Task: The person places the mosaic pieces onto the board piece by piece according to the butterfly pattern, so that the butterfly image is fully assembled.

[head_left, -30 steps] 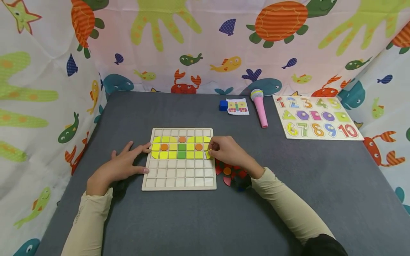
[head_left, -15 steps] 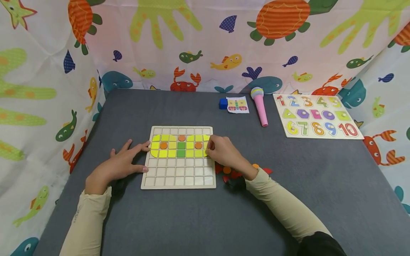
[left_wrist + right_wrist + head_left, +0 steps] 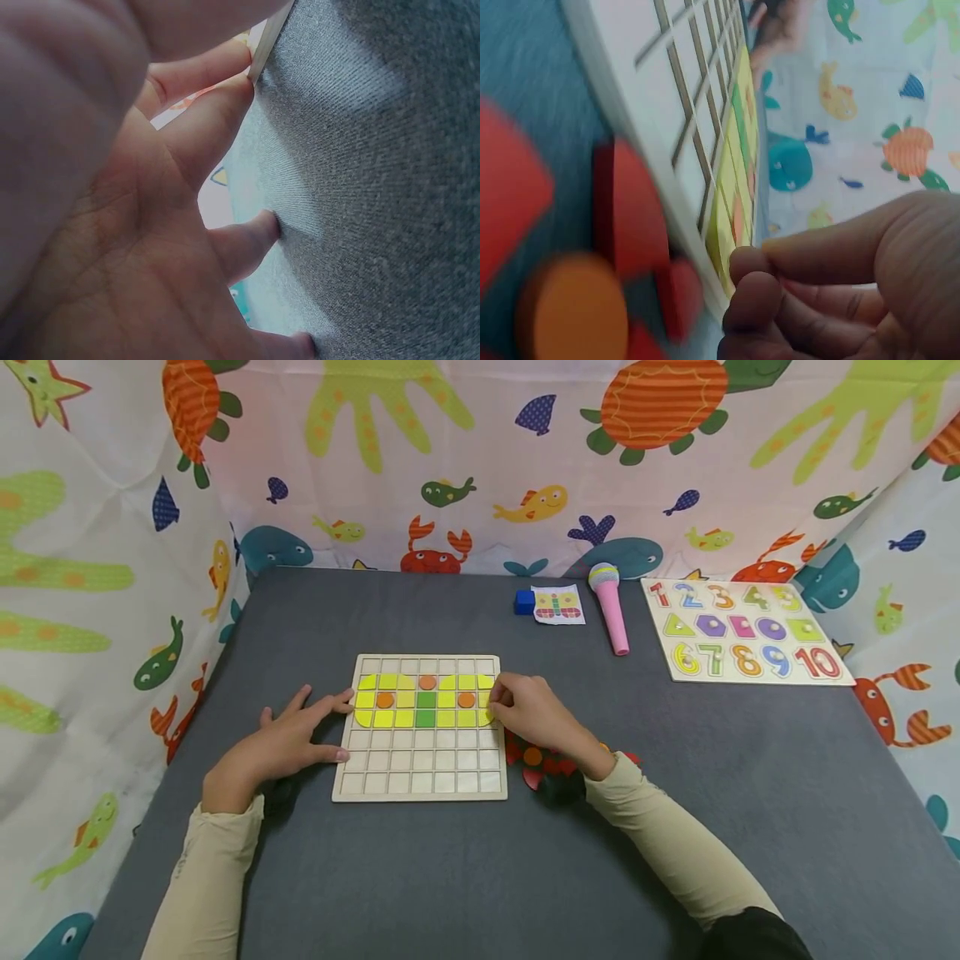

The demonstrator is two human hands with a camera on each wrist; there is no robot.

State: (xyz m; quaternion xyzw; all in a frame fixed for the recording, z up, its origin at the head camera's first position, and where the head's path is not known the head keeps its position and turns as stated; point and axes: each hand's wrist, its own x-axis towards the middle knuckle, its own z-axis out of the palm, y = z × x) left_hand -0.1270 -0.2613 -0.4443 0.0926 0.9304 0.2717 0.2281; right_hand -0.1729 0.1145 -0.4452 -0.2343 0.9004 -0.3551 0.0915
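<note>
A pale wooden grid board [image 3: 420,764] lies on the table, its upper rows filled with yellow [image 3: 383,718], orange and green flat tiles. My right hand [image 3: 536,710] is at the board's right edge, thumb and fingertips pinching a yellow rounded-corner tile [image 3: 489,714] at the end of the lowest filled row. In the right wrist view the fingertips [image 3: 751,300] partly cover that corner. My left hand [image 3: 273,743] is spread at the left side, with index finger and thumb touching the board's edge [image 3: 268,43] and other fingertips on the cloth.
Red and orange loose tiles [image 3: 533,757] lie beside the board under my right wrist. Farther back are a blue block [image 3: 524,602], a small pattern card [image 3: 558,606], a pink toy microphone [image 3: 611,614] and a number puzzle board [image 3: 750,631]. A printed curtain encloses the table.
The yellow tile in my right hand, tilted a second ago, now lies nearly flat in its corner cell. My left hand stays at the board's edge. The head view shifts slightly.
</note>
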